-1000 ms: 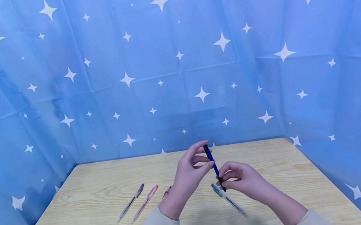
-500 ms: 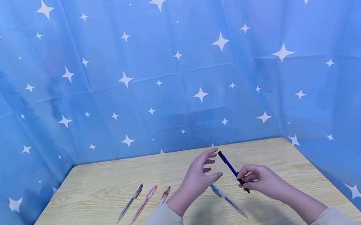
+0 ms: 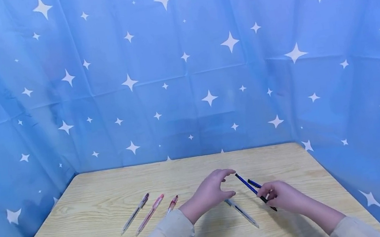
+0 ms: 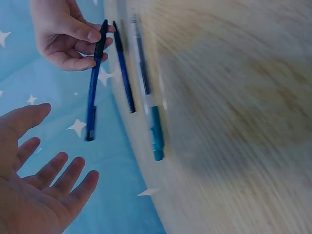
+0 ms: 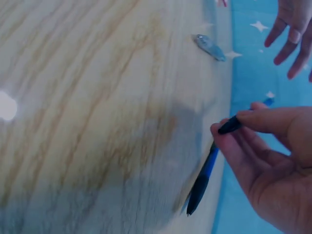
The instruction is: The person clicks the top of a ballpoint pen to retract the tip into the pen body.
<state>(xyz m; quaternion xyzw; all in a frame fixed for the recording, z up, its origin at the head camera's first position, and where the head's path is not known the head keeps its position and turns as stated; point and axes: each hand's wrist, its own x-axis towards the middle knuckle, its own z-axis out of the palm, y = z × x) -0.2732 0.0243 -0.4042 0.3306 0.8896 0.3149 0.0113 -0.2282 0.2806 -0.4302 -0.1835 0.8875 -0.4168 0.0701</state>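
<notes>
Thumb and fingers of my right hand (image 3: 286,196) pinch a blue pen (image 3: 247,184) near its black tip end, and the pen slants up to the left. A second blue pen (image 4: 123,73) with a black grip lies on the table just behind it. My left hand (image 3: 206,194) holds nothing; its fingers are spread, with the index fingertip close to the held pen's top end in the head view. Between the hands lies a clear pen with a teal cap (image 4: 156,126); the left hand partly covers its top in the head view.
On the left of the wooden table (image 3: 81,233) lie a purple-capped pen (image 3: 136,213), a pink pen (image 3: 150,213) and a red-capped pen (image 3: 173,203), the last partly behind the left sleeve. A blue star-patterned curtain (image 3: 180,54) surrounds the table's back and sides.
My left hand has let go of the blue pen's upper end and lowered. The right hand has carried the pen right and down, beside a second blue pen now showing.
</notes>
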